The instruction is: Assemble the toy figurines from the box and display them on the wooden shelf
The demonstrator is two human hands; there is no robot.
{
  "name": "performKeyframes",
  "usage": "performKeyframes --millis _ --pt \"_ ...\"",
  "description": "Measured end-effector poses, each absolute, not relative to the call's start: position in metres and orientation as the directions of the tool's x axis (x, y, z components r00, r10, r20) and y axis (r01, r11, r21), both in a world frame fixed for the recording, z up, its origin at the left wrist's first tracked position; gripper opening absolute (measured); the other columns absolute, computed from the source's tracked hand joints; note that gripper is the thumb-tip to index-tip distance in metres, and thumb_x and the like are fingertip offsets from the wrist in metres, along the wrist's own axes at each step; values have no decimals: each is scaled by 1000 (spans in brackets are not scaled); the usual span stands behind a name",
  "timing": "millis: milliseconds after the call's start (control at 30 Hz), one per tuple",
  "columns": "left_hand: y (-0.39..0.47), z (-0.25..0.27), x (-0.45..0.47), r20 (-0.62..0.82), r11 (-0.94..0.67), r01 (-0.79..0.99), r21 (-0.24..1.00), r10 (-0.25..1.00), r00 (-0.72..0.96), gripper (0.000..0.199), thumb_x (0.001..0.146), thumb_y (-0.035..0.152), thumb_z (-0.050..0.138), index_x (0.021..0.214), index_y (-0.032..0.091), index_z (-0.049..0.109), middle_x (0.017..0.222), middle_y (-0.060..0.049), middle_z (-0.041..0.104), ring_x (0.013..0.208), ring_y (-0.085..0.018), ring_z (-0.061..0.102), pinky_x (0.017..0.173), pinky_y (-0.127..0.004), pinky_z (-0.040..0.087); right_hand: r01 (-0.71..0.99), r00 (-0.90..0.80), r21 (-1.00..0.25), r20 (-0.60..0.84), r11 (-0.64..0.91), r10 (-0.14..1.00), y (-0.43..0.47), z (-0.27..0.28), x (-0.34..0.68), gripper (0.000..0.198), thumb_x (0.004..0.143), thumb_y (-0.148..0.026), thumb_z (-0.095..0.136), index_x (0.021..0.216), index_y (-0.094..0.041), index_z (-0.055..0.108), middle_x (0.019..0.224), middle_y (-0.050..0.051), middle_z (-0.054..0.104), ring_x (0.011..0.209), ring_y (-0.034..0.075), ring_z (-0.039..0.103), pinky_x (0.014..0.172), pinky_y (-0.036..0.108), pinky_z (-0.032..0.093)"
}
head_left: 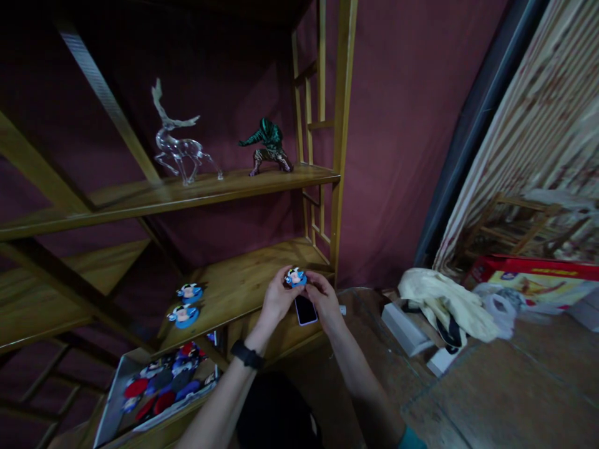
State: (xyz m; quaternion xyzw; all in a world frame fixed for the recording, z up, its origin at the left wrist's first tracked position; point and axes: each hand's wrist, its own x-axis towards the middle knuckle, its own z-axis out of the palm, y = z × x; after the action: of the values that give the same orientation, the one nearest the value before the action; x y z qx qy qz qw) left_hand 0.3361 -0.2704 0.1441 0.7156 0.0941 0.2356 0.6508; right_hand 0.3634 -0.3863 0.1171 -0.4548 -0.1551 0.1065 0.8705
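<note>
A small figurine (296, 278) with a blue round base is held between my two hands, over the right end of the lower wooden shelf (243, 277). My left hand (279, 293), with a black band at the wrist, grips it from the left. Fingers of my right hand (322, 294) close on its right side. Two similar blue-based figurines, one behind (189, 292) and one in front (183, 315), stand at the left of that shelf. Below my hands lies a phone (306, 310) with a dark screen and pale edge.
An open box (112, 399) of several red, blue and dark figurines sits lower left. On the upper shelf (224, 187) stand a clear deer ornament (182, 146) and a green crouching figure (269, 146). Right on the floor are white boxes (406, 329), pale cloth (440, 299) and a red carton (543, 280).
</note>
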Motion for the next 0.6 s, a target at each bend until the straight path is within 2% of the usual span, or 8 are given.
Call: performKeyframes --millis 167,267,367,500,600 --pt "-272 148 348 196 -104 -168 980 444 874 60 50 11 77 107 18 58 94 -5 67 83 -16 63 83 -31 48 -52 933 -825 161 562 323 -391 118 365 38 68 -34 67 104 -23 60 104 4 65 93 19 62 84 38 52" --pt "-273 147 358 185 -99 -157 983 485 855 59 49 10 78 104 19 60 94 -4 68 87 -18 63 86 -32 46 -79 941 -838 116 540 318 -399 117 362 38 67 -32 68 103 -22 60 102 4 65 86 17 62 81 36 53" --pt "-272 144 370 220 -189 -142 972 501 837 59 49 11 78 105 20 61 97 -5 68 90 -19 62 88 -32 45 -92 946 -864 80 494 316 -411 110 359 35 68 -33 66 100 -22 62 98 4 65 82 16 62 77 35 53" --pt "-269 138 389 293 -386 -113 916 446 846 63 52 17 79 112 20 58 104 -7 66 93 -20 61 90 -34 43 -66 943 -895 89 442 322 -429 96 357 31 70 -37 63 96 -20 64 99 6 66 83 17 62 78 34 51" --pt "-269 136 399 305 -439 -97 893 434 848 63 52 18 79 112 20 59 105 -8 66 94 -22 61 90 -34 42 -81 952 -910 51 407 303 -442 84 357 32 70 -39 64 95 -19 65 98 6 66 77 16 61 76 34 51"
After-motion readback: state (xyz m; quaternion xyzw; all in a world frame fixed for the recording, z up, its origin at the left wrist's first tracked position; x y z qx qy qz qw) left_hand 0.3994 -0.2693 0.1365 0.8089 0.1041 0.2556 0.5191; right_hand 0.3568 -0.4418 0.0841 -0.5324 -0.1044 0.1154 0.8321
